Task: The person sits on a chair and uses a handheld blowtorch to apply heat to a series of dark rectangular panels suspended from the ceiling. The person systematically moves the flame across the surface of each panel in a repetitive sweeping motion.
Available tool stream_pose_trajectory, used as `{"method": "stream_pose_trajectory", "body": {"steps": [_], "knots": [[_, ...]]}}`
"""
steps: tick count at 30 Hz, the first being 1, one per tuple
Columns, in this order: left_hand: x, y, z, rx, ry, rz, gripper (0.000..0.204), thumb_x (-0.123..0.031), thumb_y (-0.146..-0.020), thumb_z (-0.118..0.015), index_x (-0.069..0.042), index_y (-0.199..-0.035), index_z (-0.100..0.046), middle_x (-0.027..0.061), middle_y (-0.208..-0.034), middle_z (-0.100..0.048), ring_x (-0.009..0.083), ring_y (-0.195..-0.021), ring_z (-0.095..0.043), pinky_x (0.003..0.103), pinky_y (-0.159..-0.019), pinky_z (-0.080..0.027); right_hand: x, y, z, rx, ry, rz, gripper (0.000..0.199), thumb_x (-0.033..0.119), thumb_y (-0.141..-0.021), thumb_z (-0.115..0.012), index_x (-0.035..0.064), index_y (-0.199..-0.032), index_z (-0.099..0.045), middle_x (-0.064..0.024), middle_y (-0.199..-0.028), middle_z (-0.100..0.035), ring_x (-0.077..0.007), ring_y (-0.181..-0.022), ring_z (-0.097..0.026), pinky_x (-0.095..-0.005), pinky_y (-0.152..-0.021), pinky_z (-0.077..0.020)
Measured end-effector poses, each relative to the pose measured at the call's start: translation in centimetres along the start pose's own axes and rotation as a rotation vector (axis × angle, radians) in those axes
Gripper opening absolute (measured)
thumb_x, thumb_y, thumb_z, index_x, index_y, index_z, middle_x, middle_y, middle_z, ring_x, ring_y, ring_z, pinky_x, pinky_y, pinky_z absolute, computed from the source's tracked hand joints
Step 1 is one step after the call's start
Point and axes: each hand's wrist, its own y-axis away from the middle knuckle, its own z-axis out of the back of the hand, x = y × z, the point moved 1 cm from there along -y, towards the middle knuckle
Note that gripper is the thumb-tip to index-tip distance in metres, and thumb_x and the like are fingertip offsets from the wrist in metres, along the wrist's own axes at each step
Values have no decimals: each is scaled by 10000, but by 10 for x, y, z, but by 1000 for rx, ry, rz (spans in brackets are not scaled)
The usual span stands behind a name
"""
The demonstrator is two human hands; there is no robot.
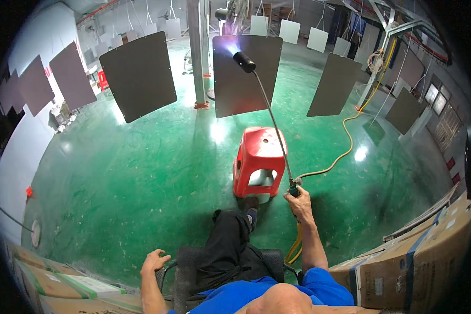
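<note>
My right hand point(300, 203) is closed around the handle of a long gas torch point(271, 111). Its thin metal tube reaches away from me to a black nozzle point(244, 62). A blue-violet flame point(232, 48) comes out against the upper left part of a dark hanging panel point(246, 89). The panel's lower part shows a reddish reflection. From the torch handle runs a yellow hose point(329, 168). At the chair's left armrest, my left hand point(155, 260) holds nothing, its fingers loosely bent and apart.
A red plastic stool point(256, 162) stands before my foot on the green floor point(141, 183). More dark panels point(139, 77) hang left and right. A grey post point(196, 52) rises beside the central panel. Cardboard boxes point(387, 280) flank my chair point(183, 272).
</note>
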Motion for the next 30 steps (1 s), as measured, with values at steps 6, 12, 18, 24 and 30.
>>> {"method": "stream_pose_trajectory", "body": {"steps": [6, 12, 18, 24, 30], "knots": [[15, -11, -1, -32, -12, -44, 540, -356, -781, -758, -37, -1197, -629, 149, -972, -703, 211, -823, -690, 347, -750, -550, 3, 16, -5, 49, 150, -5, 218, 165, -747, -736, 10, -809, -596, -1, -655, -534, -103, -625, -483, -299, -591, -420], [7, -7, 1, -18, -19, -33, 535, -351, -784, -755, -37, -1199, -628, 146, -963, -705, 211, -823, -690, 350, -762, -548, -29, 30, -2, 89, 271, -47, 290, 217, -701, -745, -1, -845, -620, -43, -639, -559, -142, -606, -517, -328, -589, -439], [4, -4, 3, -18, -13, -28, 539, -349, -787, -753, -35, -1206, -626, 145, -963, -706, 211, -825, -691, 347, -768, -547, -60, 39, 3, 139, 317, -129, 311, 220, -684, -734, -1, -882, -638, -68, -641, -586, -157, -603, -551, -341, -585, -455], [2, -4, 4, -14, -11, -18, 540, -354, -792, -748, -30, -1205, -626, 139, -958, -706, 204, -823, -689, 344, -764, -544, -112, 35, 14, 59, 352, -159, 331, 216, -669, -735, -12, -888, -638, -54, -625, -579, -150, -584, -549, -338, -567, -457], [18, -17, -1, -14, -12, -52, 538, -363, -790, -747, -33, -1199, -629, 123, -921, -708, 195, -785, -683, 333, -750, -540, -116, 42, 25, -40, 305, -214, 318, 201, -667, -728, -10, -882, -625, -13, -611, -545, -125, -555, -521, -319, -532, -432]]}}
